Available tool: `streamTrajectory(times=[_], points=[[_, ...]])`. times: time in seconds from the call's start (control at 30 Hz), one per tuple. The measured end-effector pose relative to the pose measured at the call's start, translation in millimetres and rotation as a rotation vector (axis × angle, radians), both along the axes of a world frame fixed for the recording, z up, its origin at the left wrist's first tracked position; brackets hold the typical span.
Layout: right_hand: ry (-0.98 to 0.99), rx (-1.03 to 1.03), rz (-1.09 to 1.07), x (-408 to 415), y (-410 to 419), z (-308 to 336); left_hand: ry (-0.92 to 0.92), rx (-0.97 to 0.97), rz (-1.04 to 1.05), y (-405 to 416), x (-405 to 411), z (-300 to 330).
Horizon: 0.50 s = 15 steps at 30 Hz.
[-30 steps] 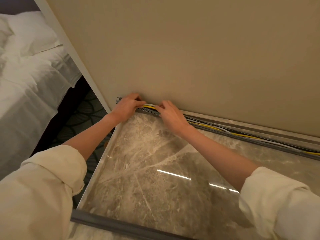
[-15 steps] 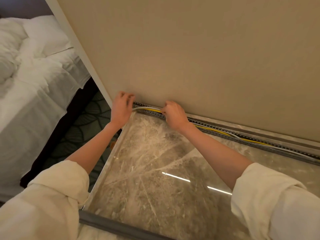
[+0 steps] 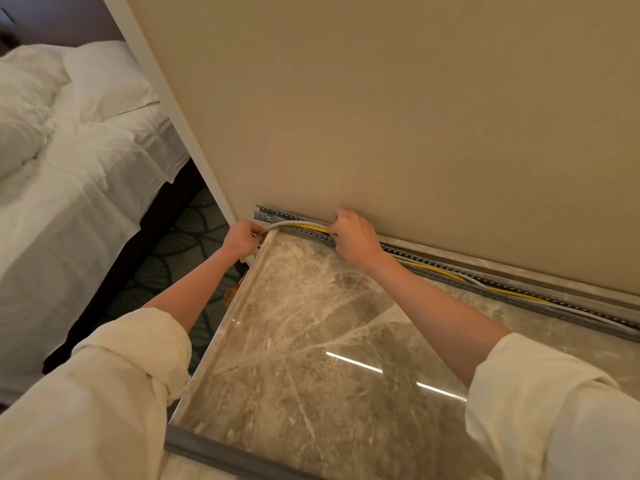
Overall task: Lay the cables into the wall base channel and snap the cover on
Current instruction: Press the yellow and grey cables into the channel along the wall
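A grey slotted base channel (image 3: 450, 275) runs along the foot of the beige wall, from its open left end to the right edge of view. A white cable (image 3: 294, 224) and a yellow cable (image 3: 433, 268) lie in it. My left hand (image 3: 242, 237) grips the white cable's end, which bows up out of the channel just past the marble's corner. My right hand (image 3: 353, 237) pinches the cables at the channel, fingers curled over its front lip. A long grey strip (image 3: 235, 457), apparently the cover, lies across the near edge of the marble.
A glossy marble slab (image 3: 311, 341) fills the floor before the wall. Left of it is patterned carpet (image 3: 180, 244) and a bed (image 3: 69, 168) with white linen and pillows. A white wall corner trim (image 3: 173, 109) separates the two areas.
My left hand has drawn back from the wall toward the marble's corner, pulling the white cable end out of the channel. My right hand has stayed at the channel. The view shifted right.
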State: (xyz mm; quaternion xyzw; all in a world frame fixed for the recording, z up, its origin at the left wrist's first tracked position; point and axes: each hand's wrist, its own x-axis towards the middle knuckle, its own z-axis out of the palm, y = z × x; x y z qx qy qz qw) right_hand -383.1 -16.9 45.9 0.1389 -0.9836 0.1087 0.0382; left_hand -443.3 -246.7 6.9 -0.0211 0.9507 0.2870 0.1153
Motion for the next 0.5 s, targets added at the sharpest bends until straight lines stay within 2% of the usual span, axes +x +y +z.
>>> streamTrajectory(times=[0.23,0.5], points=[[-0.03,0.02,0.01,1,-2,4,0.099,-0.086,-0.092,-12,-3,10],[-0.009,0.014,-0.01,2,1,-1,0.337,-0.375,-0.376,-25,-16,45]])
